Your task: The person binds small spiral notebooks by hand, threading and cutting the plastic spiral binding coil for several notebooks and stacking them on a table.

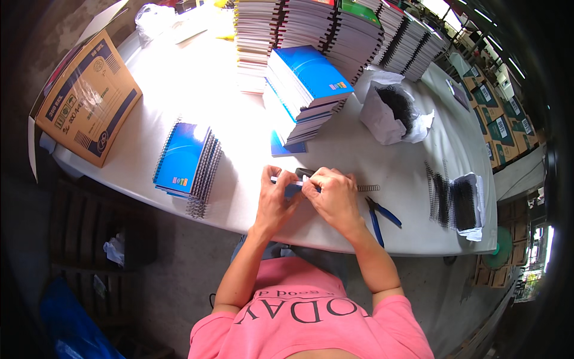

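At the table's near edge, my left hand (277, 194) pinches one end of a small notebook (292, 189) with a blue cover and white page edge. My right hand (332, 194) closes on the notebook's other end, fingertips at its edge. A thin wire coil (369, 188) pokes out past the right hand; whether those fingers also grip it is hidden. Just behind the fingers is a dark rounded object (305, 172), partly covered. Blue-handled pliers (381, 216) lie right of my right hand, not touched.
Coil-bound blue notebooks (185, 157) are piled on the left, beside a cardboard box (89, 99). Ahead stand a blue-covered stack (312, 75) and tall notebook stacks (305, 27). Paper-wrapped black coils (391, 113) sit right of them; more loose coils (439, 194) lie far right.
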Demonstrator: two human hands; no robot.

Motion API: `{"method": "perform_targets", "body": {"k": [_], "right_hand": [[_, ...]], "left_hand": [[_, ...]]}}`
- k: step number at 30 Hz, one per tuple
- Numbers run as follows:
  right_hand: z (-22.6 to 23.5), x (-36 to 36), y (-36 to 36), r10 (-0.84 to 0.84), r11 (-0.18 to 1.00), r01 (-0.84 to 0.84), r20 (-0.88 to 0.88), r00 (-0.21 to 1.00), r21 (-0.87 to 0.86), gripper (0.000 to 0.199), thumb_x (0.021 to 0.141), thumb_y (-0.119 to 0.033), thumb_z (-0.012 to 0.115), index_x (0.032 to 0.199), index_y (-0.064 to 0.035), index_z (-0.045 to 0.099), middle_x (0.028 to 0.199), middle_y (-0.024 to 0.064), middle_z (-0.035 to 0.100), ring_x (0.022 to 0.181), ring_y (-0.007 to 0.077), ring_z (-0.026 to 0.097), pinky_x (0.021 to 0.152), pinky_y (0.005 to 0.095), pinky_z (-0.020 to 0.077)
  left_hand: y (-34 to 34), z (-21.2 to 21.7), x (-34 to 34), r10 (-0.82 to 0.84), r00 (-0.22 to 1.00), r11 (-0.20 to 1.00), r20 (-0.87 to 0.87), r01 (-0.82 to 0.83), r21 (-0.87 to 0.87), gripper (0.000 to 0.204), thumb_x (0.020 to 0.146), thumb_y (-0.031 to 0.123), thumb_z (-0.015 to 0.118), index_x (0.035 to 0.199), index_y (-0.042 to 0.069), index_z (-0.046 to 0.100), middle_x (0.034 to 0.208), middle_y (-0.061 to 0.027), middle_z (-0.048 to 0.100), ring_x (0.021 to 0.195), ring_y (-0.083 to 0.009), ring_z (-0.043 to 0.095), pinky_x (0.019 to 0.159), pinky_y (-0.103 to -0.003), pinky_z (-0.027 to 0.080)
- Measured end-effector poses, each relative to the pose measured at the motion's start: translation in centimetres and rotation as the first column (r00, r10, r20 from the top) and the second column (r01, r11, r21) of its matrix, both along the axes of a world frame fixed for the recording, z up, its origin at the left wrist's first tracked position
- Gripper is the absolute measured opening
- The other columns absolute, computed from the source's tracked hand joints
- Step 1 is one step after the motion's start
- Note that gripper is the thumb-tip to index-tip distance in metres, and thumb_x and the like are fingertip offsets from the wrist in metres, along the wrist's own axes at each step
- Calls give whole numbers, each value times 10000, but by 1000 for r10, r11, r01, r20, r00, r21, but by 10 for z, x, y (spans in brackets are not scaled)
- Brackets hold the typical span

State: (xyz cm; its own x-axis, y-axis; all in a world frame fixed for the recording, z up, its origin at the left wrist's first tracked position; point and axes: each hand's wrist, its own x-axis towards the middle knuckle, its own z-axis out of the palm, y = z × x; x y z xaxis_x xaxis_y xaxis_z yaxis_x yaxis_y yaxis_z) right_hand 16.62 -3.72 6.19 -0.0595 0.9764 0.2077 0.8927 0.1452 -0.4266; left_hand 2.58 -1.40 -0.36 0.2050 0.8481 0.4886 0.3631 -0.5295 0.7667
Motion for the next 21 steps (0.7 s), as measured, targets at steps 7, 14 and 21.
{"method": "perform_targets", "body": {"k": [7,14,21], "right_hand": [[26,25,7,23,894,-201,-407,913,-402,275,821,-297,630,978,-73,657,828,99,667,832,233,647,784,370,478],[-24,62,9,318,908,-246,175,932,-339,570,754,-212,687,1265,-160,439,1358,75,351,1222,271,390,905,553,404],[-22,63,8,56,991,-63,-65,996,-116,368,712,-97,673,1077,-78,630,956,142,635,878,278,617,772,424,497]], "left_hand": [[-2,5,-20,-130,988,991,-81,131,12,382,643,160,813,910,36,570,887,-116,535,925,-307,460,775,-417,453],[-1,6,-24,-144,987,987,66,148,-62,505,566,238,877,893,60,535,895,-99,475,889,-257,455,723,-377,444],[-1,-20,-21,-44,968,990,249,75,-117,766,514,249,918,1024,65,376,925,-78,439,873,-213,468,774,-329,442]]}}
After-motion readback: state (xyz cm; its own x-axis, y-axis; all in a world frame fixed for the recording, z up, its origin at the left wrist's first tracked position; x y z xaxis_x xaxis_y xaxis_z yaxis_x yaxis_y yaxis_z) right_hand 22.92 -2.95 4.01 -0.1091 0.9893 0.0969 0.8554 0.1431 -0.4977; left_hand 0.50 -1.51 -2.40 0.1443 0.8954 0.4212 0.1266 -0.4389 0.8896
